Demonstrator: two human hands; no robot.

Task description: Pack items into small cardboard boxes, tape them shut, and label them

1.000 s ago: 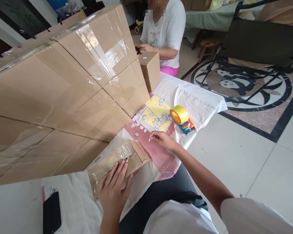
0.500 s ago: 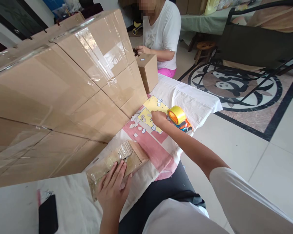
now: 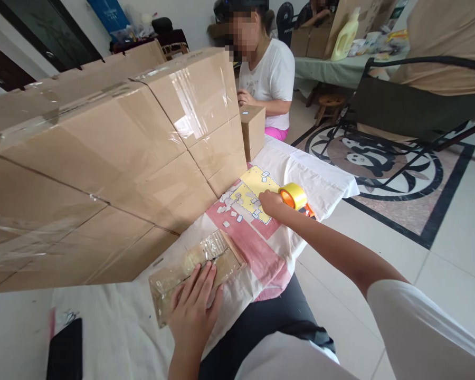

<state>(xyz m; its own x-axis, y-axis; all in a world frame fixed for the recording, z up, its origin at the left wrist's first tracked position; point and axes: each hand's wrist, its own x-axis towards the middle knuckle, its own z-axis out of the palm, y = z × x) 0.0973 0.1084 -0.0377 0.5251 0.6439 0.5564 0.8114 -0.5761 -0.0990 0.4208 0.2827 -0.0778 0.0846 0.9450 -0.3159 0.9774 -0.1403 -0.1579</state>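
My left hand [image 3: 196, 306] lies flat, fingers stretched out, on top of a small cardboard box [image 3: 170, 282] wrapped in clear tape. My right hand [image 3: 272, 205] is curled closed over the near right edge of a yellow patterned sheet [image 3: 257, 179]; whatever its fingers hold is hidden. Small whitish paper pieces [image 3: 226, 224] are scattered over the sheet and the pink-and-white cloth [image 3: 257, 253]. Just beyond my right hand stands a roll of yellow tape [image 3: 295, 195], with an orange-handled tool [image 3: 309, 211] partly hidden behind my wrist.
A tall wall of taped cardboard boxes [image 3: 114, 153] rises along the left. Another box [image 3: 255, 132] stands at the table's far end, before a seated person [image 3: 275, 74] in a white shirt. A black phone-like object [image 3: 65, 351] lies lower left. A folding chair [image 3: 411, 105] stands right.
My view has tilted upward, bringing more of the room into sight. Near the yellow sheet, my right hand has shifted slightly to the right. My left hand stays on the box.
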